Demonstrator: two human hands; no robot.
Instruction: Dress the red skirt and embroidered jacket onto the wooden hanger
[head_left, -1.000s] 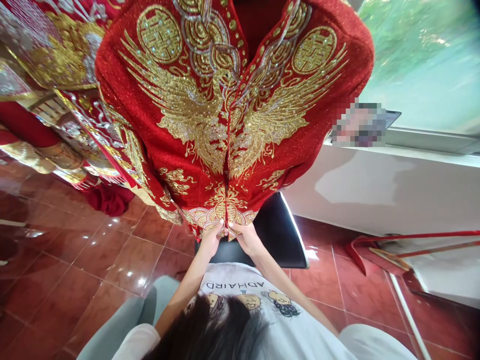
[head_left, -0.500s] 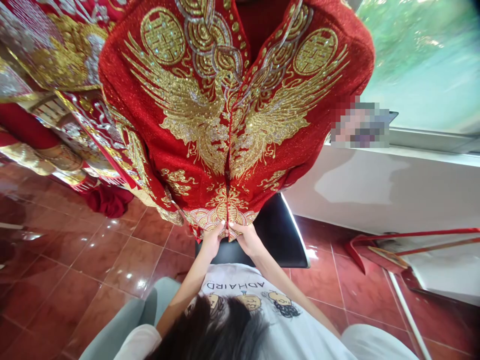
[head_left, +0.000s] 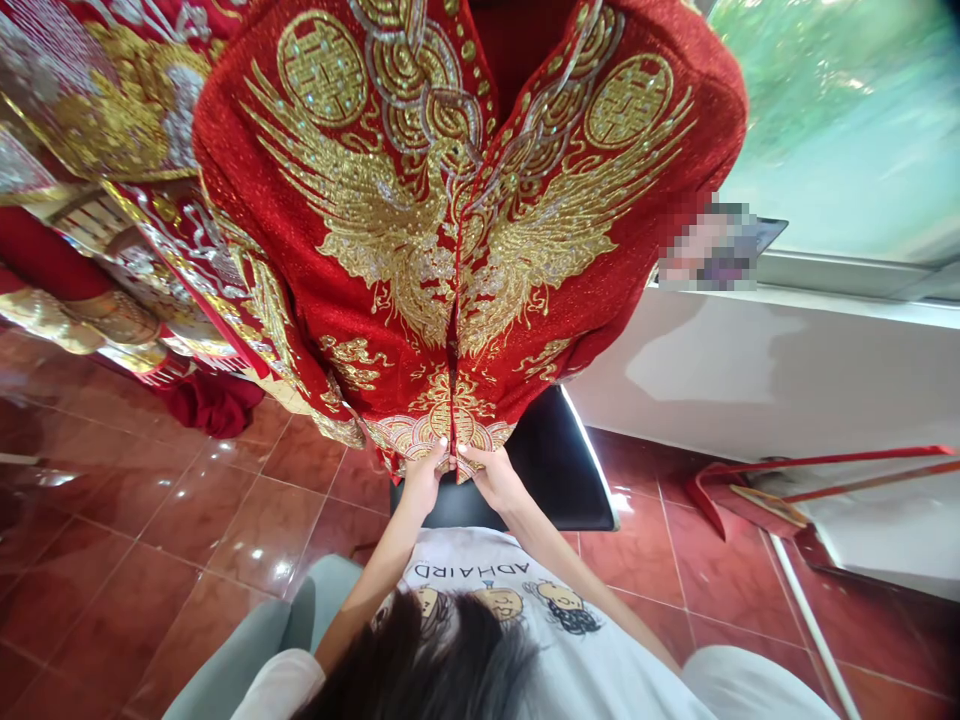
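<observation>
A red jacket point(head_left: 397, 345) with gold phoenix embroidery hangs upright in front of me, its two front edges meeting down the middle. My left hand point(head_left: 424, 472) pinches the bottom hem just left of the opening, thumb on the outer face. On the other side of the opening my right hand point(head_left: 488, 470) pinches the hem in the same manner. Both thumbs lie close together at the lower corners, and most fingers are hidden behind the cloth. Gold and silver wave patterns run along the hem.
Other embroidered red garments point(head_left: 127, 110) hang at the left. Behind the jacket's hem is a black seat point(head_left: 559, 470). A window sill point(head_left: 862, 308) runs along the right, with a pixelated item on it. A red dustpan point(head_left: 765, 510) and white pole point(head_left: 814, 625) are at lower right.
The view has shifted very slightly. Both hands keep their pinch on the jacket's hem, and nothing has been let go.
</observation>
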